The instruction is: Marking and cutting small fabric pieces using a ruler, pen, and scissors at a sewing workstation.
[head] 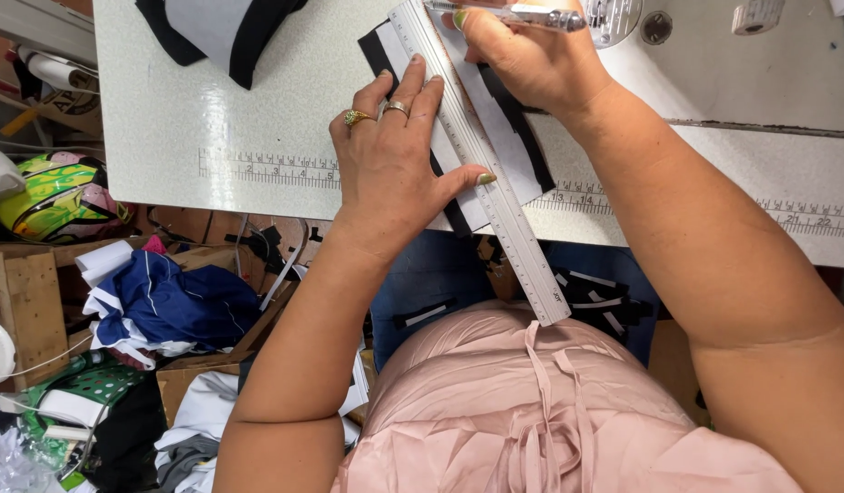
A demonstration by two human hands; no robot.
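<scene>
On the counter (212, 110), the left hand (395, 155) presses flat, fingers spread, on the metal ruler (481, 164) lying across the black-and-white fabric piece (495, 114), while the right hand (522, 55) grips a pen (518, 13) just beside the ruler's far end.

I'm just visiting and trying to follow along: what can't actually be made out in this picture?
- Head view: the pen tip and any mark it leaves are hidden under the right hand.
- The black and white fabric piece is partly covered by the ruler and left hand.
- The dark fabric at the top is cut off by the frame edge.
- The fingers of the right hand are curled out of sight.
</scene>
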